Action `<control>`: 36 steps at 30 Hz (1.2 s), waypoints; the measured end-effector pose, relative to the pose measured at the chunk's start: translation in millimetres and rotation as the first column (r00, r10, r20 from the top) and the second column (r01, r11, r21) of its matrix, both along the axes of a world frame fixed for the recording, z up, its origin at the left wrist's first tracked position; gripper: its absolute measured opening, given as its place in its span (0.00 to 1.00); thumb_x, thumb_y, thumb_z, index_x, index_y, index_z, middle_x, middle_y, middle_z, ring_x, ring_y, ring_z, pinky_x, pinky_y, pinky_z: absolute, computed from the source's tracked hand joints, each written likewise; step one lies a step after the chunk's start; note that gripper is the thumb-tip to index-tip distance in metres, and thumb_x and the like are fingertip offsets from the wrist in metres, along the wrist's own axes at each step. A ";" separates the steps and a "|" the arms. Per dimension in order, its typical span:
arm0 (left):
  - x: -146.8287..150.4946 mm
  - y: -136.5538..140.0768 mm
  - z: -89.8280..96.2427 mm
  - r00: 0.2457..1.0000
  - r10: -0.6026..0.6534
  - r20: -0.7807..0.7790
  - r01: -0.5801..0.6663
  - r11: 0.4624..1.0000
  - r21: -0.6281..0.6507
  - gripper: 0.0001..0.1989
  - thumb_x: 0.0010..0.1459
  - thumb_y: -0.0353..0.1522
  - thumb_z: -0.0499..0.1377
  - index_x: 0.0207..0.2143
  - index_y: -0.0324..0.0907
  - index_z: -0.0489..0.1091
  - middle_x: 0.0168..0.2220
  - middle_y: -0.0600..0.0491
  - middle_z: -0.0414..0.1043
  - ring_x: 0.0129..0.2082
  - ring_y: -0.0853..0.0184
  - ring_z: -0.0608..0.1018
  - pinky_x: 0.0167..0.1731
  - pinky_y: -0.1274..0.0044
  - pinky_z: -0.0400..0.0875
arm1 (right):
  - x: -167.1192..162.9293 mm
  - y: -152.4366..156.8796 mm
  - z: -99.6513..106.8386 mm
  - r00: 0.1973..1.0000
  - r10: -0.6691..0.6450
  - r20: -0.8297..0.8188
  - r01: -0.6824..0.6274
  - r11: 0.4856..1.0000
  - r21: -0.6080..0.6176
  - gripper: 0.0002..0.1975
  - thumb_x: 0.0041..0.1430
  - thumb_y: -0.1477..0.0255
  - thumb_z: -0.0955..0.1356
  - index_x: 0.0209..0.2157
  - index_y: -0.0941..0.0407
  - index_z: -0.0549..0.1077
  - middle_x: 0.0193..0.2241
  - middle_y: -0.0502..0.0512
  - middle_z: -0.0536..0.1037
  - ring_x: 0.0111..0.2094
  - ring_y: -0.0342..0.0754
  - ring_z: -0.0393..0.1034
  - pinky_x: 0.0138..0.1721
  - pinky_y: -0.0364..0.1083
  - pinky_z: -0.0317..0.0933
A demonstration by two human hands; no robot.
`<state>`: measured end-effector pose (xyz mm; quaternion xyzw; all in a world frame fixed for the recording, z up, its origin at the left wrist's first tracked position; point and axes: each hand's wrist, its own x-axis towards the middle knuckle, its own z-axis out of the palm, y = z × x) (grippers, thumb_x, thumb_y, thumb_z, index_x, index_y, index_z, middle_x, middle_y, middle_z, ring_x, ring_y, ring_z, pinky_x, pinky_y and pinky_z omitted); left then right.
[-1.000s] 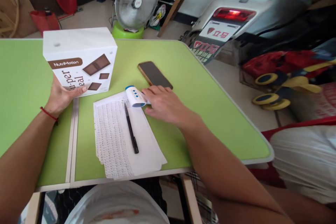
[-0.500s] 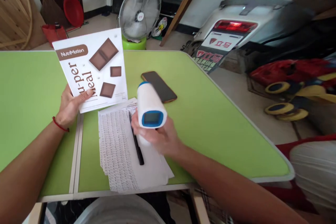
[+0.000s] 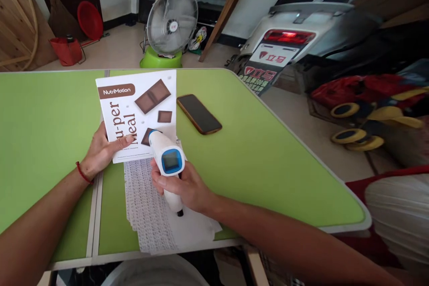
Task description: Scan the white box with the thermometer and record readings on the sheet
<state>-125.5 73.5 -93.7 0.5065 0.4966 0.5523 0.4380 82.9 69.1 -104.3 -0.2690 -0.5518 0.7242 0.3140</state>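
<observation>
The white rectangular cardboard box with brown squares printed on its front (image 3: 138, 114) is held upright, tilted slightly, above the light-green tabletop with a pale rim (image 3: 254, 174). At the box's lower left corner is the left hand (image 3: 104, 154), its thumb pressed flat on the printed face and its other fingers out of sight behind, gripping the box.

In front of the box's lower right corner, the right hand (image 3: 182, 185) has its fingers curled closed around the handle of a white plastic gun-shaped device with a blue-framed screen (image 3: 166, 156). The device's nose points at the box; from this angle I cannot tell whether they touch.

Nearer the person than the box lie handwritten white paper sheets (image 3: 147, 214). Right of the box lies a dark-screened smartphone in an orange-brown case (image 3: 200, 114).
</observation>
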 end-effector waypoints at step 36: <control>0.9 -1.4 9.3 0.993 -0.002 -0.122 -0.001 1.000 -0.024 0.26 0.45 0.42 0.69 0.43 0.37 0.68 0.41 0.45 0.74 0.41 0.54 0.76 0.37 0.66 0.73 | -0.2 -0.4 3.0 0.992 0.121 0.029 -0.121 0.993 0.005 0.10 0.53 0.66 0.68 0.23 0.56 0.67 0.18 0.48 0.71 0.21 0.41 0.65 0.26 0.44 0.62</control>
